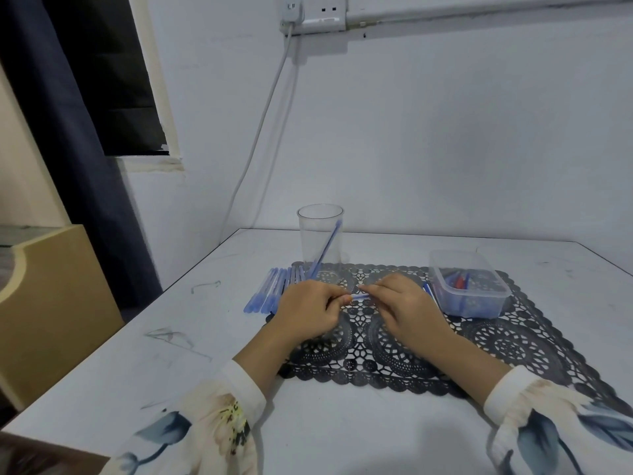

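Gripping one pen [359, 297] between them, both hands hover low over the black lace mat [513, 347] on the table [342, 423]. The left hand [308, 311] curls its fingers round one end and the right hand [406, 310] pinches the other, with the short bare stretch of barrel lying level just above the mat. To me it looks as if a cap or tip is being fitted or pulled, though the fingers hide which. Past the left hand lies a row of blue pens [274, 291]. Beside the right hand sits a clear plastic box [469, 305] of red and blue bits. Farthest back stands a clear cup [308, 234] with a leaning pen [327, 248] inside. The next move probably calls for lifting this one over that rim.
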A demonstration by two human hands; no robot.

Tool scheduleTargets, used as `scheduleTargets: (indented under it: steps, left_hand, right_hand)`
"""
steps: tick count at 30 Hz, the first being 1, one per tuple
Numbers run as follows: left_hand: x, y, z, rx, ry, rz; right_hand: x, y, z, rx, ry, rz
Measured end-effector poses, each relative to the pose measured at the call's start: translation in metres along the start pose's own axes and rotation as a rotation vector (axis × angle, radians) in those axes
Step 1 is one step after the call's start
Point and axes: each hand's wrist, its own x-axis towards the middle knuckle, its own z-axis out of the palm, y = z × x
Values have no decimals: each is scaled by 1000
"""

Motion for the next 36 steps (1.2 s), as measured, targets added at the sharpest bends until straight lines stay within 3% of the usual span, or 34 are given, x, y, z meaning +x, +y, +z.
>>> scheduleTargets:
  steps: [20,24,36]
  left_hand:
    - [4,-2,5,-83,-129,107]
    - [6,-7,4,-149,-129,55]
    - [6,-14,4,-94,-145,78]
  right_hand:
    - [1,10,5,88,13,14]
    - [2,7,1,95,0,-31]
    - [1,7,0,97,-29,-36]
